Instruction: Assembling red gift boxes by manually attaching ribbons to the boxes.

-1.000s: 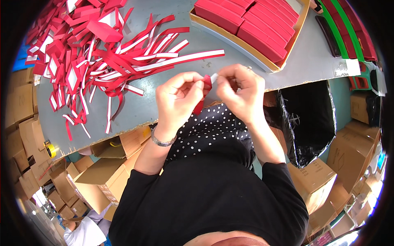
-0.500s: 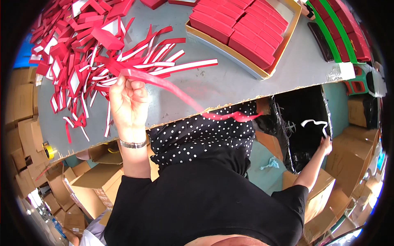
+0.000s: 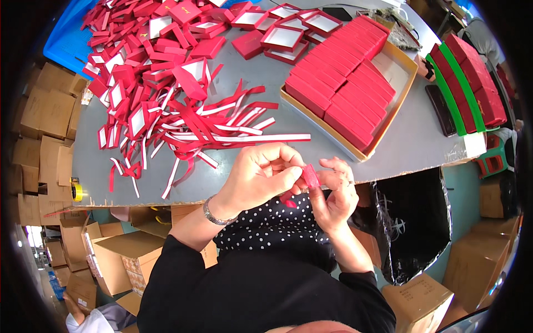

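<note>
My left hand (image 3: 261, 173) and my right hand (image 3: 336, 191) meet at the table's front edge, just above my lap. Between their fingertips is a red ribbon (image 3: 311, 176), folded short. The left thumb and forefinger pinch one side of it, and the right thumb and fingers grip the other. A loose bit of red hangs below the left fingers. On the table beyond the left hand lies a tangle of red-and-white ribbon strips (image 3: 239, 130). It spills out from a heap of small red boxes (image 3: 161, 61).
A cardboard tray (image 3: 319, 130) holds rows of red boxes. Open red boxes (image 3: 283, 38) lie behind it. At right are a bundle with green straps (image 3: 458, 89) and a dark phone-like slab (image 3: 440, 111). A black-lined bin (image 3: 413, 222) stands below the table, with cartons (image 3: 416, 297) around.
My left hand has come down and right from the ribbon heap. My right hand has come in from the bin, the white strip no longer in it. Both now hold the red ribbon.
</note>
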The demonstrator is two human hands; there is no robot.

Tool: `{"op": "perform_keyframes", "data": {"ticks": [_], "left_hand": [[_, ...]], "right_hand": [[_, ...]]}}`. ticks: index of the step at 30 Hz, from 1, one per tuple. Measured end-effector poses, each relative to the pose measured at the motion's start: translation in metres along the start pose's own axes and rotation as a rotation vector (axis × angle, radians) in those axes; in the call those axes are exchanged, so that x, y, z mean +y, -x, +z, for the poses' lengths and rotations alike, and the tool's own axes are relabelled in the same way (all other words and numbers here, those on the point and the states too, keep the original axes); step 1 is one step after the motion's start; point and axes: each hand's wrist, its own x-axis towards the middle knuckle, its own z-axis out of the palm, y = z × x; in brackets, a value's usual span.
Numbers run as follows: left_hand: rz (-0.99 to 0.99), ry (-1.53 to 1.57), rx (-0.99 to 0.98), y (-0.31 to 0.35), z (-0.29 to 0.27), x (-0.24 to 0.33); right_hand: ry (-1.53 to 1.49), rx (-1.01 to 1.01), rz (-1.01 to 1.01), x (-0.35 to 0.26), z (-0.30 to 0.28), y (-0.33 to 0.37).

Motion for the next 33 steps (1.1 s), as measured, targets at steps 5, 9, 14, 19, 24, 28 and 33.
{"op": "perform_keyframes", "data": {"ticks": [5, 9, 14, 19, 24, 28, 33], "left_hand": [[-0.010, -0.041, -0.090, -0.021, -0.039, -0.001], [-0.019, -0.058, -0.180, -0.035, -0.048, -0.003], [-0.069, 0.014, -0.088, -0.037, -0.053, -0.002], [-0.108, 0.008, -0.021, -0.024, -0.050, -0.002], [-0.097, -0.006, 0.010, -0.018, -0.052, 0.000], [-0.130, -0.014, -0.002, -0.017, -0.055, 0.001], [0.229, -0.383, 0.297, -0.045, -0.112, 0.005]], "right_hand": [[0.027, -0.037, 0.052, -0.011, 0.009, -0.015], [-0.701, -0.046, 0.564, -0.022, 0.023, -0.007], [-0.853, 0.063, 0.500, -0.018, 0.028, -0.012], [-0.097, -0.088, 0.094, -0.008, 0.034, -0.028], [0.135, -0.021, 0.035, -0.012, 0.042, -0.021], [0.168, -0.002, -0.018, -0.009, 0.041, -0.022], [-0.053, -0.025, 0.212, -0.008, 0.031, -0.019]]}}
